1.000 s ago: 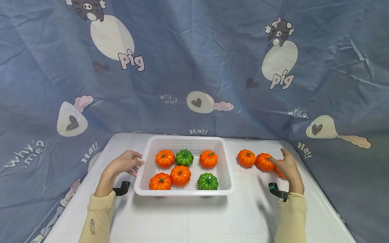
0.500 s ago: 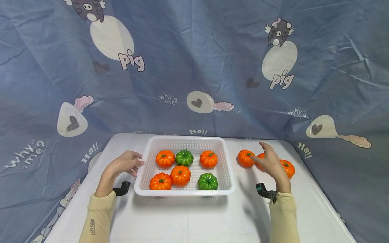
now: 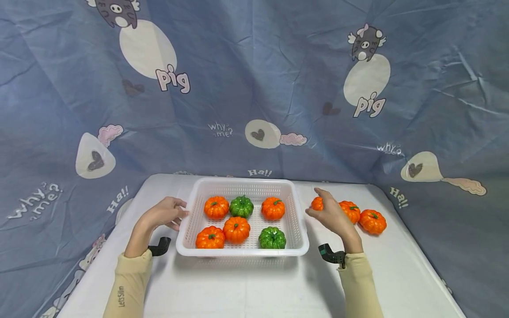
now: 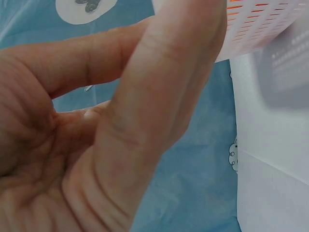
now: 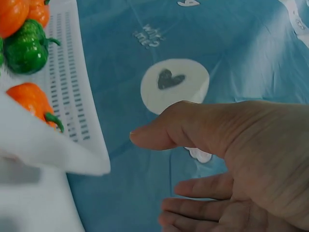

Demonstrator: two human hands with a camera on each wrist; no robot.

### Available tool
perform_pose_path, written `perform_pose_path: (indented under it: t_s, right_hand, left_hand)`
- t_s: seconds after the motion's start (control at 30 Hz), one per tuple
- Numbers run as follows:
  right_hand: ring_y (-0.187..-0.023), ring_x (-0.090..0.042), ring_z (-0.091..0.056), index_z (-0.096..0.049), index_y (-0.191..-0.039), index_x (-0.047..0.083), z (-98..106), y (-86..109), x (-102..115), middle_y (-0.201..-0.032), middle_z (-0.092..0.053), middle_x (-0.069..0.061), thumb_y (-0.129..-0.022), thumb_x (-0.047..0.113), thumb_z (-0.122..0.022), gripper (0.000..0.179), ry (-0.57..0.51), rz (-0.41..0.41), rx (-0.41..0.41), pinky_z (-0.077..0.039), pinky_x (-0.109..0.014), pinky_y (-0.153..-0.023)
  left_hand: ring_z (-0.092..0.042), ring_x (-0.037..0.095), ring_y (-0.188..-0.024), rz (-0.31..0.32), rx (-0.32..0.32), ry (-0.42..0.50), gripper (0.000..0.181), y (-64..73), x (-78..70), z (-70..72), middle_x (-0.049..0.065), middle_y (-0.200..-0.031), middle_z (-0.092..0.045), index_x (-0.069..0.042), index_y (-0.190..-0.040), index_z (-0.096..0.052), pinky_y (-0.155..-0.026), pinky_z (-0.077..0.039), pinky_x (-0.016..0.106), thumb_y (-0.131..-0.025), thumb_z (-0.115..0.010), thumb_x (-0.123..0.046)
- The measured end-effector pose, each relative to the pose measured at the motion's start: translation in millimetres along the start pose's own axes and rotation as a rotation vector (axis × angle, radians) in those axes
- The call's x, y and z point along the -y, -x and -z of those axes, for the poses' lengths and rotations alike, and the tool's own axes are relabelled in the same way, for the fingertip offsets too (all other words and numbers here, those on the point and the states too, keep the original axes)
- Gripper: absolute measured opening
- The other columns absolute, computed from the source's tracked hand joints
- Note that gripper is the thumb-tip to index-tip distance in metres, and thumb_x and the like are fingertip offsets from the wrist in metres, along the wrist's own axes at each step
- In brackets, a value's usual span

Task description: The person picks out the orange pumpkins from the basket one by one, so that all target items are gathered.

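Observation:
A white perforated plastic basket [image 3: 242, 252] holds several small toy pumpkins: orange ones, such as the front-left one [image 3: 210, 238], and green ones, such as the front-right one [image 3: 272, 238]. My left hand [image 3: 162, 213] is at the basket's left rim, fingers loosely bent and fingertips right by the edge; in the left wrist view they overlap the basket wall [image 4: 260, 24]. To the right of the basket, my right hand [image 3: 332, 215] is spread with nothing in its grasp. It partly hides an orange pumpkin [image 3: 317, 203]. In the right wrist view, thumb and fingers are apart.
Two more orange pumpkins, one near [image 3: 351, 212] and one farther right [image 3: 373, 221], lie on the white-covered table [image 3: 246, 291]. A blue printed cloth [image 3: 222, 88] hangs behind and along the sides.
My right hand has moved left past the row of orange pumpkins toward the basket, uncovering the two rightmost ones. My left hand and the basket have stayed in place.

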State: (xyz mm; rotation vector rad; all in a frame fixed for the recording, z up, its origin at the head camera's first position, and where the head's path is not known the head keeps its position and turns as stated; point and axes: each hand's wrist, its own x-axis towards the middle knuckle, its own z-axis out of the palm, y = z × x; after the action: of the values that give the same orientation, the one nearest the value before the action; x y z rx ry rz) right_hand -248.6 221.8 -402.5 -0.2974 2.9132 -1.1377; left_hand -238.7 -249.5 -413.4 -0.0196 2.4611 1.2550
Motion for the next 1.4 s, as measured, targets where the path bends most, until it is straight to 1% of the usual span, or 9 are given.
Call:
perform_pose_path:
  t_s: [0.2, 0.37, 0.43, 0.6, 0.73, 0.97, 1.13, 1.23, 1.4]
  right_hand:
    - [-0.133, -0.043, -0.040, -0.032, -0.147, -0.003, -7.6, 0.8, 8.0, -0.146, -0.039, -0.027, -0.084, 0.021, -0.070, 0.077, 0.018, 0.033, 0.018, -0.036, -0.058, -0.109]
    - [-0.124, -0.047, -0.049, -0.032, -0.146, -0.002, -13.8, -0.2, 13.9, -0.145, -0.039, -0.029, -0.085, 0.021, -0.070, 0.076, -0.021, 0.039, 0.055, -0.041, -0.058, -0.105]
    - [-0.123, -0.049, -0.049, -0.033, -0.146, -0.003, -16.7, -1.6, 16.8, -0.145, -0.039, -0.029, -0.085, 0.021, -0.071, 0.076, -0.042, 0.044, 0.074, -0.041, -0.058, -0.104]
    - [-0.130, -0.049, -0.042, -0.035, -0.145, -0.002, -24.0, -6.6, 22.2, -0.146, -0.041, -0.026, -0.085, 0.022, -0.071, 0.074, -0.062, 0.059, 0.127, -0.038, -0.059, -0.107]
    - [-0.130, -0.047, -0.043, -0.037, -0.144, -0.005, -30.6, -16.2, 28.4, -0.145, -0.042, -0.025, -0.085, 0.021, -0.071, 0.073, -0.051, 0.081, 0.175, -0.039, -0.056, -0.108]
    - [-0.129, -0.042, -0.047, -0.040, -0.141, -0.008, -42.0, -41.8, 41.9, -0.142, -0.047, -0.026, -0.082, 0.021, -0.072, 0.072, 0.064, 0.111, 0.269, -0.042, -0.053, -0.106]
    - [-0.128, -0.042, -0.047, -0.039, -0.141, -0.011, -52.8, -56.7, 44.0, -0.139, -0.047, -0.029, -0.082, 0.020, -0.073, 0.074, 0.100, 0.102, 0.341, -0.041, -0.052, -0.107]
    - [-0.130, -0.042, -0.045, -0.037, -0.141, -0.012, -58.7, -63.0, 42.5, -0.140, -0.046, -0.030, -0.082, 0.018, -0.073, 0.076, 0.108, 0.092, 0.373, -0.040, -0.052, -0.108]
    - [-0.134, -0.041, -0.041, -0.034, -0.143, -0.012, -63.8, -69.5, 40.0, -0.145, -0.041, -0.029, -0.081, 0.018, -0.075, 0.080, 0.101, 0.045, 0.385, -0.035, -0.051, -0.112]
  left_hand:
    - [-0.066, 0.018, -0.076, 0.001, -0.001, -0.002, 0.053, 0.6, -0.2, 0.2, 0.021, -0.100, -0.064, 0.016, -0.136, -0.038, -0.063, -0.061, 0.034, -0.095, -0.059, -0.010]
    - [-0.066, 0.018, -0.075, 0.005, -0.005, -0.002, 0.052, 0.5, 0.3, 0.0, 0.021, -0.099, -0.064, 0.016, -0.136, -0.038, -0.063, -0.061, 0.034, -0.095, -0.058, -0.010]
    - [-0.065, 0.018, -0.075, 0.008, -0.006, 0.000, 0.052, 0.1, 1.2, -0.2, 0.021, -0.100, -0.064, 0.016, -0.136, -0.039, -0.063, -0.061, 0.034, -0.095, -0.057, -0.009]
    - [-0.065, 0.018, -0.075, 0.011, -0.006, 0.003, 0.052, -1.8, 3.3, -0.9, 0.022, -0.101, -0.064, 0.016, -0.136, -0.038, -0.063, -0.061, 0.034, -0.095, -0.057, -0.010]
    - [-0.066, 0.018, -0.076, 0.009, -0.006, -0.004, 0.053, -2.0, 3.1, -0.3, 0.022, -0.102, -0.064, 0.016, -0.136, -0.038, -0.063, -0.061, 0.034, -0.095, -0.059, -0.011]
    - [-0.065, 0.018, -0.076, 0.001, -0.009, -0.011, 0.053, -0.8, -0.1, 1.4, 0.024, -0.104, -0.063, 0.016, -0.136, -0.038, -0.064, -0.061, 0.034, -0.095, -0.058, -0.011]
    - [-0.066, 0.018, -0.076, 0.012, -0.013, -0.009, 0.053, -2.3, 1.4, 0.9, 0.022, -0.100, -0.064, 0.015, -0.136, -0.038, -0.064, -0.061, 0.034, -0.095, -0.059, -0.011]
    - [-0.066, 0.019, -0.076, 0.009, -0.002, -0.002, 0.054, -2.1, 1.3, 1.1, 0.021, -0.099, -0.064, 0.016, -0.136, -0.038, -0.064, -0.061, 0.034, -0.094, -0.059, -0.011]
    - [-0.066, 0.019, -0.075, 0.004, 0.006, 0.000, 0.054, -3.0, 2.1, 1.2, 0.020, -0.098, -0.064, 0.016, -0.136, -0.038, -0.064, -0.061, 0.034, -0.095, -0.059, -0.011]
